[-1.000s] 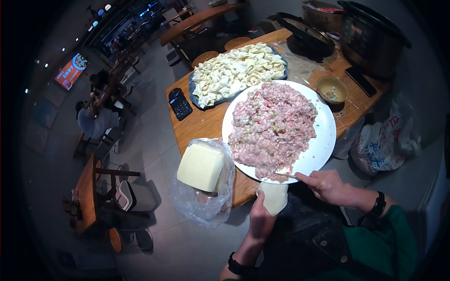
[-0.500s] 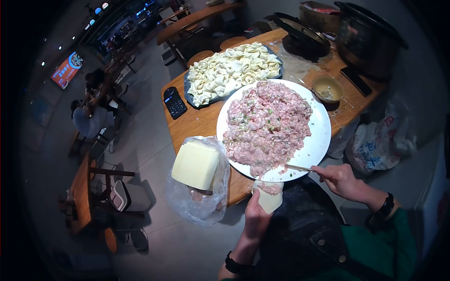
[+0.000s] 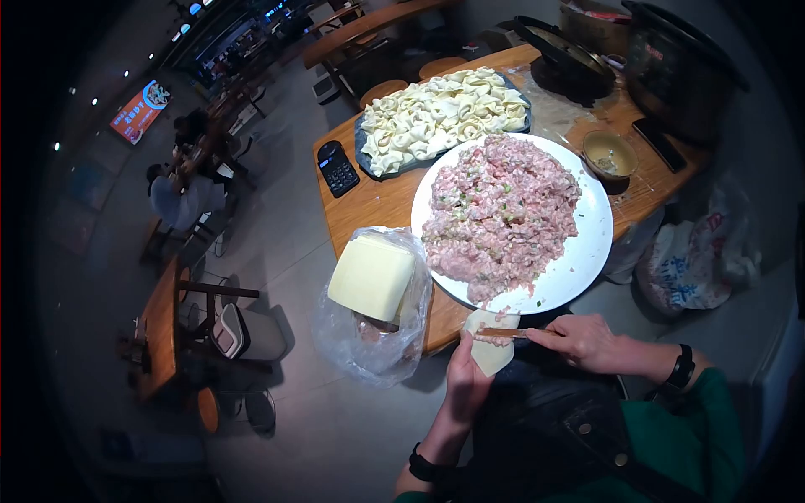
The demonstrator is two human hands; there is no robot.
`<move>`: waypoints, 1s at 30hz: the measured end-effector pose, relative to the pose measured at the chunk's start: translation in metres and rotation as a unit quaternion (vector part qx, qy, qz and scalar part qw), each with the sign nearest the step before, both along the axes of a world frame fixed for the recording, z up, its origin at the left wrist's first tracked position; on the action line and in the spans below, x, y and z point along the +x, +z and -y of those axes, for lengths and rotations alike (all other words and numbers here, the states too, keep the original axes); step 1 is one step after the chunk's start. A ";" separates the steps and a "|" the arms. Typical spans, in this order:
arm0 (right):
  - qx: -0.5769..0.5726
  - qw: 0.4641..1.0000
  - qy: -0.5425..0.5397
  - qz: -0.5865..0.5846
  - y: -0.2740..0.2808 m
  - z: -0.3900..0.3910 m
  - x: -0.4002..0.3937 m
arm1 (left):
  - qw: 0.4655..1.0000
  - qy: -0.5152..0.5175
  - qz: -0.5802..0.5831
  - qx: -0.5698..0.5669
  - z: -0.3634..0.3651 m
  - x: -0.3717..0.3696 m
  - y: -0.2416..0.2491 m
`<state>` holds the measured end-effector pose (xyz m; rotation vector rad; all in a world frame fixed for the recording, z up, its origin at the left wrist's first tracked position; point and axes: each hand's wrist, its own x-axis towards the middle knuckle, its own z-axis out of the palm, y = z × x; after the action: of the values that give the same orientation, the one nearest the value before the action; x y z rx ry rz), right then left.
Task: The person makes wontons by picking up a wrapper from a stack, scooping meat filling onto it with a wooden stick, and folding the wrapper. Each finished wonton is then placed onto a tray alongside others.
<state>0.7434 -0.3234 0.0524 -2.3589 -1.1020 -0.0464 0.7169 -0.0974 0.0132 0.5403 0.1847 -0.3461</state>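
My left hand (image 3: 468,375) pinches a pale wonton wrapper (image 3: 491,359) by its left edge, just below the rim of a big white plate (image 3: 592,251). A smear of minced meat lies on the wrapper. My right hand (image 3: 584,342) is closed round the handle of a narrow spreader (image 3: 511,333), its blade lying across the meat on the wrapper. Pink meat filling (image 3: 503,214) with green bits is heaped on the plate. To the left, a stack of square wrappers (image 3: 371,275) rests on a clear plastic bag (image 3: 369,356).
Folded wontons (image 3: 440,117) cover a dark tray behind the plate. A black keypad device (image 3: 338,170), a small bowl (image 3: 610,156), a phone (image 3: 659,144) and a large dark pot (image 3: 683,71) stand on the wooden table. Plastic bags (image 3: 688,260) sit at right.
My right hand has moved left and down, bringing the spreader from the plate's edge onto the wrapper. My left hand still holds the wrapper. The whole view has shifted slightly.
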 end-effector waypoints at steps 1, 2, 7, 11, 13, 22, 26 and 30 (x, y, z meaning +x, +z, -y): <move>-0.011 1.000 0.004 -0.025 0.006 0.005 -0.002 | 1.000 0.004 0.009 0.018 -0.002 -0.003 0.001; -0.021 0.999 0.007 -0.049 0.009 0.010 -0.003 | 0.999 0.008 0.018 0.037 -0.004 -0.006 0.001; 0.064 0.994 -0.062 0.058 -0.002 0.028 0.011 | 0.999 0.015 -0.003 0.032 -0.009 -0.011 -0.005; -0.013 0.998 -0.058 0.022 -0.001 0.021 0.003 | 0.998 0.021 -0.051 -0.008 0.004 -0.002 -0.007; -0.011 0.999 -0.037 0.023 -0.009 0.015 -0.005 | 0.998 0.025 -0.050 0.003 0.004 -0.004 -0.012; 0.215 0.952 0.047 -0.212 0.012 0.010 0.005 | 0.998 0.047 -0.036 0.033 -0.008 -0.011 0.009; 0.184 0.932 0.042 -0.309 0.025 -0.004 0.024 | 0.994 0.033 0.096 -0.039 -0.006 0.004 0.022; 0.197 0.917 0.083 -0.336 0.038 -0.014 0.035 | 0.956 0.022 0.288 -0.051 -0.011 0.024 0.043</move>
<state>0.7784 -0.3096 0.0900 -1.7039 -0.8363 0.5173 0.7407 -0.0868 0.0563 0.5130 -0.3829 -0.1430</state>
